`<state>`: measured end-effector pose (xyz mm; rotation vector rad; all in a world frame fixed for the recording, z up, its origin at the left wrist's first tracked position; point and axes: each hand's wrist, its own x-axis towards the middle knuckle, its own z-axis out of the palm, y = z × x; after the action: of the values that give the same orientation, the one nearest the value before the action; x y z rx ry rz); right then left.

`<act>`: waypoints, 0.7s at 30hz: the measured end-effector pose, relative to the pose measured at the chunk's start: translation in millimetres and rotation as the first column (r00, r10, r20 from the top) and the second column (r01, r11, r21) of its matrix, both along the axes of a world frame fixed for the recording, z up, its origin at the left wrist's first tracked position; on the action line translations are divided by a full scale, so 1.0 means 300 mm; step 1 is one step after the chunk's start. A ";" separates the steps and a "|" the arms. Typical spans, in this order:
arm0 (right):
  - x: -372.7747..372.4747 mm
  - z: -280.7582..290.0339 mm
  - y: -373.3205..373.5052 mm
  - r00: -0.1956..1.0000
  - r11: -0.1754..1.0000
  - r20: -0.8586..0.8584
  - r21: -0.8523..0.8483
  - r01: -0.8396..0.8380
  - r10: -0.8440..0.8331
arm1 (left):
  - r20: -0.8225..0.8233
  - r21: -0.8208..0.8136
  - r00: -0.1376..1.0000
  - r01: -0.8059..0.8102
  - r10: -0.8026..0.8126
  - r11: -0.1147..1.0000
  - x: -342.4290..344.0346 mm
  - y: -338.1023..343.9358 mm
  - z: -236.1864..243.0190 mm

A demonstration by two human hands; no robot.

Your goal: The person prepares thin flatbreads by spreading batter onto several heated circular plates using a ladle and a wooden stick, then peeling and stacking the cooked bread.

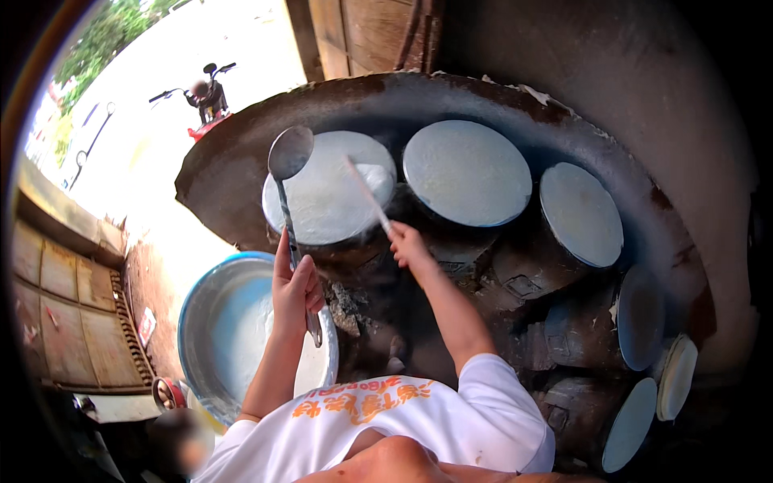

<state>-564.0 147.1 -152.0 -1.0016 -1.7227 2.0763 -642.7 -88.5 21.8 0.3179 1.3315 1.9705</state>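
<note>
My left hand (296,288) grips the handle of a metal ladle (291,153), its round bowl raised over the left edge of the nearest round griddle (294,229). A layer of white batter (318,181) covers that griddle, with a thicker white patch at its right side. Closed around a thin, pale stick (367,191), my right hand (409,245) is just off the griddle's lower right edge. The stick's far end reaches over the batter and is slightly blurred; whether it touches is hard to tell. Below my left hand stands a wide blue-rimmed basin (189,330) with white batter inside.
More round griddles follow in an arc: two white-covered ones (467,173) (581,215), a dark one (642,318) and a pale one (630,425). Pale round sheets (678,377) lie at far right. A curved metal shield (241,153) rises behind. Someone's blurred head (181,441) is at lower left.
</note>
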 end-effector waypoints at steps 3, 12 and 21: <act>0.140 0.056 -0.128 0.943 0.956 0.153 -0.051 -0.290 0.294 | -0.048 0.005 0.999 -0.022 0.022 1.000 -0.047 0.032 -0.030; -0.029 -0.125 0.251 0.961 0.440 -0.277 0.864 0.245 0.010 | -0.030 -0.058 0.999 0.040 -0.042 0.998 -0.036 0.317 -0.030; 0.062 -0.046 0.131 0.950 0.513 0.274 0.843 -0.164 -0.147 | 0.518 0.129 0.847 0.062 -0.121 0.990 -0.244 0.444 -0.063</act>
<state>-545.3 186.5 -165.9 -0.9580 -2.4869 0.7468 -715.8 44.8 3.0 -0.1111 0.8403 1.8672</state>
